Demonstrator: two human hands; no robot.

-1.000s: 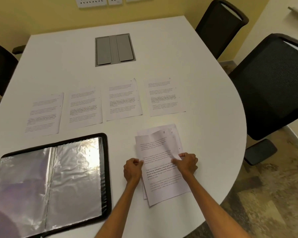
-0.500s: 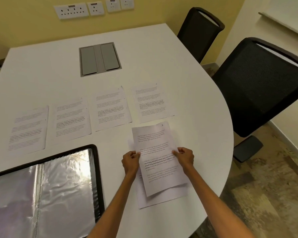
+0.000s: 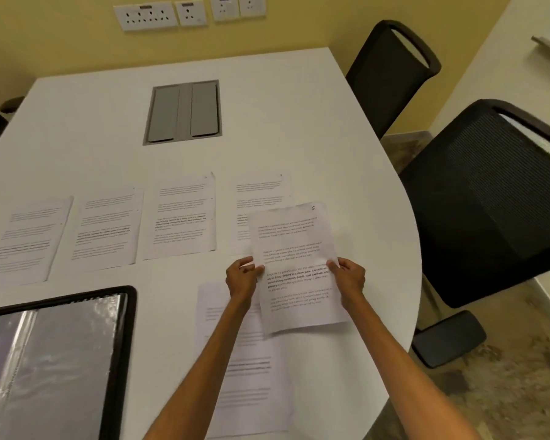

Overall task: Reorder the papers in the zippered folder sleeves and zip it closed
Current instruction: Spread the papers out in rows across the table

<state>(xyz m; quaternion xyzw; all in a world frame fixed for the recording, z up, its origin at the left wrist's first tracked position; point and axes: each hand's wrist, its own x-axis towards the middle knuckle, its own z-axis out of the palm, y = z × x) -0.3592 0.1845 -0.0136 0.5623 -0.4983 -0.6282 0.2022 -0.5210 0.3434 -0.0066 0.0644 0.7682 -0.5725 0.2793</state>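
Both arms [image 3: 204,360] extended, left hand [image 3: 240,277] and right hand [image 3: 350,276] pinching sheet [image 3: 294,246] (thumbs on top)

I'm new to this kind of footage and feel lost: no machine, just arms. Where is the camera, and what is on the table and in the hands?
There is no machine. A person wears a wide-angle camera on the head, so you look down along their arms. The left hand and right hand pinch the side edges of one printed sheet, marked 5 in its top corner. On the white table four more sheets lie in a row, another sheet lies nearer the person, and an open black folder with clear sleeves sits at the left. A grey panel is set into the tabletop.
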